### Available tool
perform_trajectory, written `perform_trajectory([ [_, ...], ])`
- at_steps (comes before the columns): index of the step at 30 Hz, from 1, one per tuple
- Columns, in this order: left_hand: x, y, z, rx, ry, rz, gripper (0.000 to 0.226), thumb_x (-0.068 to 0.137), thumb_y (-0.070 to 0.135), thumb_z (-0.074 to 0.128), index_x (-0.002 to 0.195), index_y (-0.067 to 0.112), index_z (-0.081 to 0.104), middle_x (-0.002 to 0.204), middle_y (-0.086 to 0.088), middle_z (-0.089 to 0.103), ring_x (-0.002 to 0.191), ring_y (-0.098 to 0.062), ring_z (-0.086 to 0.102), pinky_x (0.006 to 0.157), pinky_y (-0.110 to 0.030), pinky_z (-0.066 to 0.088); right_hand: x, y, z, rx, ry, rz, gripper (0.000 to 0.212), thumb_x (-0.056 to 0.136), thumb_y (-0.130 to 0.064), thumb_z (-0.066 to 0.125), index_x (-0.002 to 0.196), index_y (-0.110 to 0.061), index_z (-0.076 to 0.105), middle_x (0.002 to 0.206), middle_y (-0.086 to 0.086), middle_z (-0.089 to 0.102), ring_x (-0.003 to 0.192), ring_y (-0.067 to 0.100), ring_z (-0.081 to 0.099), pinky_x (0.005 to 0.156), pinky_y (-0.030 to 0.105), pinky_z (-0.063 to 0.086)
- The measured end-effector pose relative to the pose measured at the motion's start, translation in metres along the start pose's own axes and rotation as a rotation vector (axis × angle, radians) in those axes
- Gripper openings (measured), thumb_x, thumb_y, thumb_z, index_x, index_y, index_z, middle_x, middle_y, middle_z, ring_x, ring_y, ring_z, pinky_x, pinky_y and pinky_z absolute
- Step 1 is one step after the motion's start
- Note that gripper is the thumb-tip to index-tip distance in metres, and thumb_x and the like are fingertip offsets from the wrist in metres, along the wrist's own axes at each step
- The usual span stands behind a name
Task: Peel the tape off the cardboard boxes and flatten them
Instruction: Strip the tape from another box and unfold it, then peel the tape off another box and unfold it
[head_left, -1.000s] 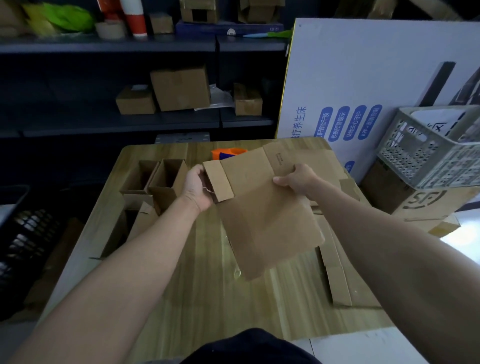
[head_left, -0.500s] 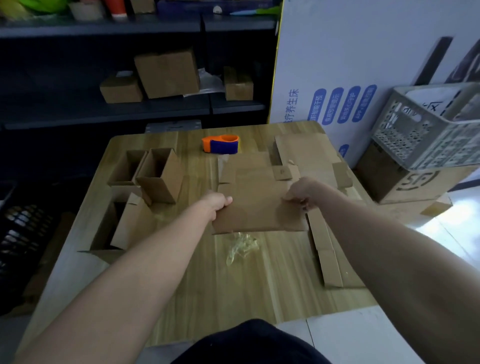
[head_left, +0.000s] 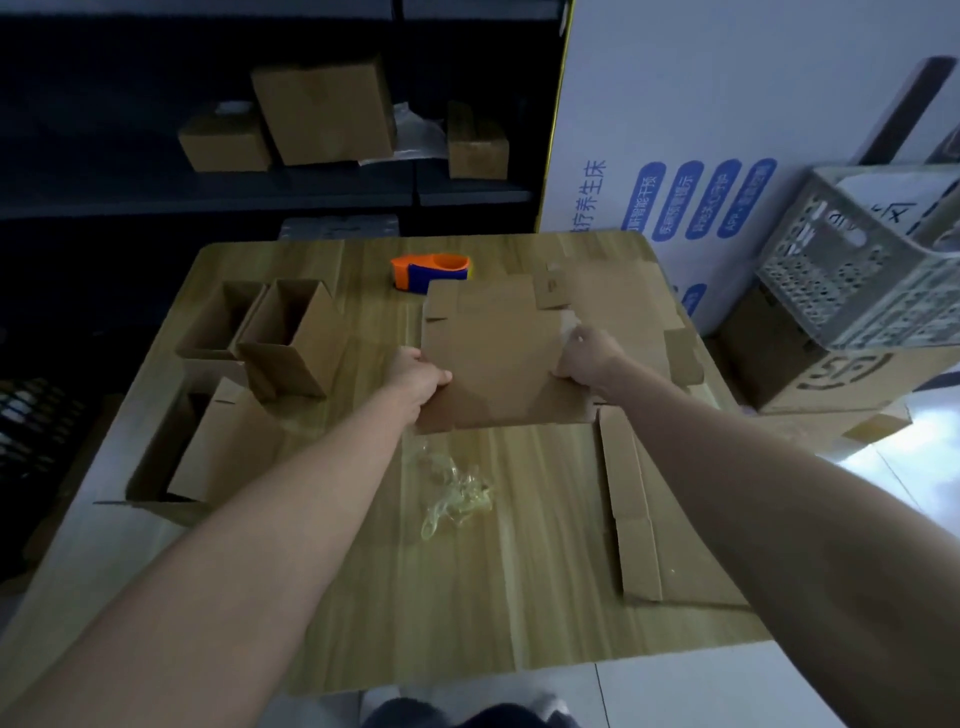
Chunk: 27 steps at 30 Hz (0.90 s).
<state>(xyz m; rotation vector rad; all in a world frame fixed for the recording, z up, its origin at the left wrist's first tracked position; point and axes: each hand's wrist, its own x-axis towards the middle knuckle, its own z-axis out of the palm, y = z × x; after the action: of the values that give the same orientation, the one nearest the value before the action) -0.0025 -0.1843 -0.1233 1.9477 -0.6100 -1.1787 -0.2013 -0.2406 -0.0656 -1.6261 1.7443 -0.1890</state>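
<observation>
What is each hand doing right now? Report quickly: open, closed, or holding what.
Left hand: grips the left edge of the flattened cardboard box.
Right hand: grips the right edge of the same box.

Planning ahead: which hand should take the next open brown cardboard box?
Probably left: the left hand, gripping the flattened brown cardboard box, is nearer the open brown cardboard boxes.

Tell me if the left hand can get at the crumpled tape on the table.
Probably yes. The crumpled tape lies uncovered on the table, just nearer the person than the left hand; but that hand grips the flattened box, so it must let go first.
</observation>
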Motion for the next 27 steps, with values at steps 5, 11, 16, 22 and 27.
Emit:
perform_trajectory([
  [5,0.031,0.001,-0.005,0.117,0.071,0.108,0.07,0.08,0.002,0.071,0.141,0.009,0.037,0.141,-0.01,0.045,0.126,-0.027,0.047,0.098,-0.032,0.04,0.041,-0.009,0.023,-0.046,0.005,-0.073,0.052,0.092,-0.014,0.058,0.137,-0.003,0.035,0.13,0.017,0.051,0.119,0.032,0.05,0.092,0.033,0.043],
  [11,0.076,-0.033,0.006,0.293,0.099,0.171,0.056,0.08,0.002,0.071,0.132,0.008,0.05,0.134,-0.01,0.051,0.12,-0.024,0.051,0.093,-0.025,0.041,0.094,0.008,0.072,-0.103,-0.047,-0.12,0.071,0.088,-0.012,0.065,0.147,-0.014,0.025,0.143,0.014,0.039,0.127,0.032,0.044,0.1,0.039,0.041],
  [16,0.104,-0.056,0.011,0.52,-0.033,0.277,0.055,0.081,0.002,0.068,0.133,0.012,0.054,0.152,-0.001,0.033,0.137,-0.019,0.035,0.109,-0.023,0.026,0.12,0.027,0.102,-0.341,-0.116,-0.187,0.057,0.09,-0.017,0.062,0.14,-0.006,0.038,0.149,0.012,0.032,0.131,0.03,0.039,0.105,0.035,0.037],
  [22,0.121,-0.05,0.006,0.744,-0.177,0.304,0.06,0.083,0.01,0.069,0.138,0.02,0.049,0.155,0.003,0.025,0.14,-0.017,0.03,0.113,-0.026,0.021,0.132,0.028,0.116,-0.538,-0.156,-0.179,0.059,0.094,-0.027,0.057,0.144,-0.006,0.034,0.15,0.01,0.032,0.139,0.034,0.027,0.111,0.042,0.032],
  [27,0.1,-0.038,-0.009,0.699,-0.095,0.358,0.052,0.091,0.003,0.055,0.14,0.018,0.045,0.152,-0.001,0.033,0.135,-0.021,0.038,0.108,-0.027,0.031,0.11,0.007,0.119,-0.603,-0.005,-0.253,0.041,0.095,-0.021,0.052,0.134,-0.011,0.047,0.144,0.009,0.042,0.139,0.03,0.029,0.114,0.041,0.026],
])
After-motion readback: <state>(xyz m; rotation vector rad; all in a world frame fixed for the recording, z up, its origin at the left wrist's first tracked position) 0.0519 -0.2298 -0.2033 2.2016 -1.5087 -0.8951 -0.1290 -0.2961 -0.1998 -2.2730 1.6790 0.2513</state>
